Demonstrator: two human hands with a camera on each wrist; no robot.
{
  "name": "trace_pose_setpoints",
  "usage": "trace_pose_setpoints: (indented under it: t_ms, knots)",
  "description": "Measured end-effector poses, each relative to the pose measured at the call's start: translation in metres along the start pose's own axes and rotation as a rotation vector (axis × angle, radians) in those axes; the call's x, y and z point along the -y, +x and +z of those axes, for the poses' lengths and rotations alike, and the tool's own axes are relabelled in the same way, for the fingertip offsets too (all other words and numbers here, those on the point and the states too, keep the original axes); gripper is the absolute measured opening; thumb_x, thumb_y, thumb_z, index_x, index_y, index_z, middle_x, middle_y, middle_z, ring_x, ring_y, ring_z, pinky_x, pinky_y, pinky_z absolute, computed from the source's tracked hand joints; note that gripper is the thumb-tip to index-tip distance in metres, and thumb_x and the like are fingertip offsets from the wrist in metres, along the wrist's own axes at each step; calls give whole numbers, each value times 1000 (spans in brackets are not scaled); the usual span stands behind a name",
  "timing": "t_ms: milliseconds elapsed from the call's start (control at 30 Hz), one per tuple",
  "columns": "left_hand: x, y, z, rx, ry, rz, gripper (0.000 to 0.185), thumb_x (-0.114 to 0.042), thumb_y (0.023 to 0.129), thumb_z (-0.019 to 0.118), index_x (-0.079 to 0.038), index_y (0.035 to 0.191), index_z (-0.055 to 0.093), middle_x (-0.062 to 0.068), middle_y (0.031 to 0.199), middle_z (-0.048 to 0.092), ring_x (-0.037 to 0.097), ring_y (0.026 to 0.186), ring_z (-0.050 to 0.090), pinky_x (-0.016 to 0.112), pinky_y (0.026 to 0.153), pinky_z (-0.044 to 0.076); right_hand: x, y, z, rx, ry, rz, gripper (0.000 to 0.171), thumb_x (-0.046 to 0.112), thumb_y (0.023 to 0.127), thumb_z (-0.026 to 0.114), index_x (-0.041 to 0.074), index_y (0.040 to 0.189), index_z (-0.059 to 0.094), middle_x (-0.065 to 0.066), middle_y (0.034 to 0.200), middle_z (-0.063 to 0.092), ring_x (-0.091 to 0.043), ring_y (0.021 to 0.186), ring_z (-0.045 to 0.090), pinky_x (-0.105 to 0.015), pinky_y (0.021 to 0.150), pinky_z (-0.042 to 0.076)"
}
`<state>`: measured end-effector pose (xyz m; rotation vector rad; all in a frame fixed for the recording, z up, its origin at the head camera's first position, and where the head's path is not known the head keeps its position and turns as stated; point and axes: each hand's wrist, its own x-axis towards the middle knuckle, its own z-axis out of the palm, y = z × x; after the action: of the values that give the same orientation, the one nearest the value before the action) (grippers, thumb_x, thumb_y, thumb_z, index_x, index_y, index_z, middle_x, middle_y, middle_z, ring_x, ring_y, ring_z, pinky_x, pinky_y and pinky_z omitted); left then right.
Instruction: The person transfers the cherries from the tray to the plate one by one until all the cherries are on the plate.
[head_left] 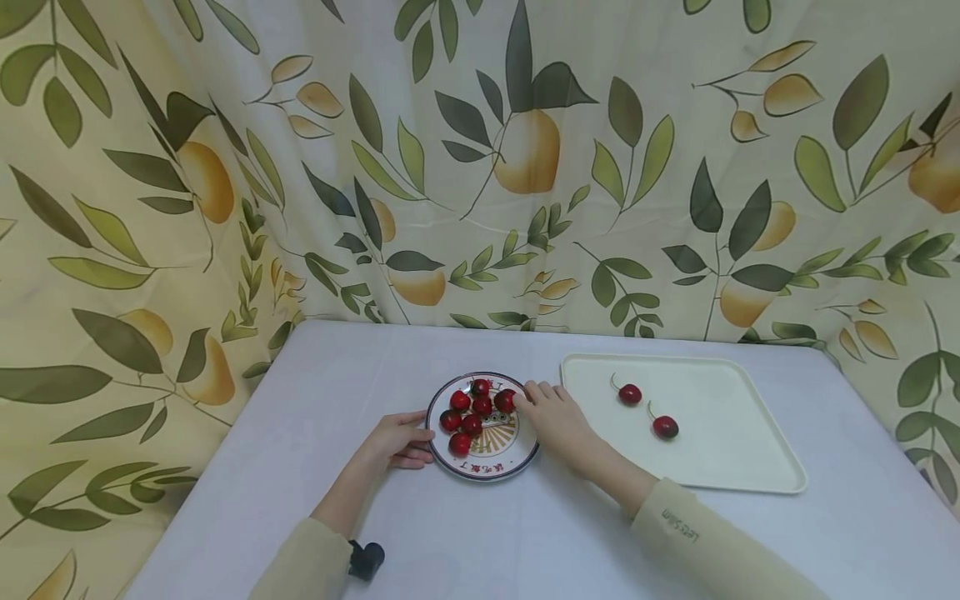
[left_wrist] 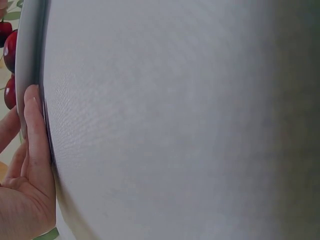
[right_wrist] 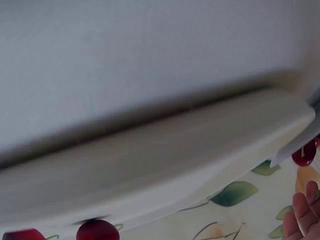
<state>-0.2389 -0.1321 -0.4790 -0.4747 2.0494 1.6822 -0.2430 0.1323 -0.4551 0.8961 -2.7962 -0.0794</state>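
Note:
A round white plate [head_left: 517, 446] with a dark rim and printed decoration holds several red cherries [head_left: 460, 445]. My left hand [head_left: 400, 440] grips its left edge, thumb over the rim and the other fingers against the side; the left wrist view shows this hand [left_wrist: 30, 195] at the rim too. At the plate's upper right, my right hand [head_left: 558, 421] has its fingertips on a dark red cherry [head_left: 505, 401]; its thumb is hidden from the head view. Part of the right hand [right_wrist: 305, 215], some fingers extended, shows in the right wrist view.
A cream rectangular tray [head_left: 735, 454] lies right of the plate, under the right forearm's far side. Two stemmed cherries, one farther back [head_left: 629, 394] and one nearer [head_left: 665, 427], lie on it. A leaf-and-fruit patterned curtain [head_left: 480, 225] hangs behind the white-covered table [head_left: 480, 533].

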Motion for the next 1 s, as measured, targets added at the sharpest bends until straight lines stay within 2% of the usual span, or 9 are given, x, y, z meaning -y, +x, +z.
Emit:
trace_pose_setpoints:
  t_ms: [200, 333, 600, 1000]
  knots:
    - [0, 1, 0, 4, 5, 2, 53, -8, 84, 63, -7, 134, 45, 7, 68, 66, 17, 55, 65, 31, 55, 56, 5, -3, 4, -5, 33, -53, 27, 1, 82, 63, 10, 106, 57, -11, 103, 49, -25, 92, 46, -40, 82, 44]
    - [0, 1, 0, 3, 9, 3, 53, -8, 84, 63, -7, 135, 46, 7, 68, 66, 17, 55, 65, 31, 55, 56, 7, -4, 5, -14, 12, -70, 25, 2, 82, 62, 10, 106, 58, -9, 103, 48, -25, 91, 46, -39, 80, 44]
    - [0, 0, 0, 6, 15, 2, 53, -9, 85, 63, -7, 135, 45, 8, 69, 66, 17, 56, 65, 31, 57, 57, 9, -3, 9, 37, 5, -74, 27, 4, 82, 64, 12, 107, 59, -9, 105, 49, -24, 93, 47, -39, 82, 45]
    - [0, -1, 0, 10, 13, 3, 54, -9, 85, 63, -7, 135, 45, 8, 69, 66, 18, 57, 65, 31, 57, 56, 7, -2, 10, 14, 17, -54, 23, 3, 84, 61, 12, 104, 56, -9, 103, 49, -24, 90, 46, -38, 80, 44]
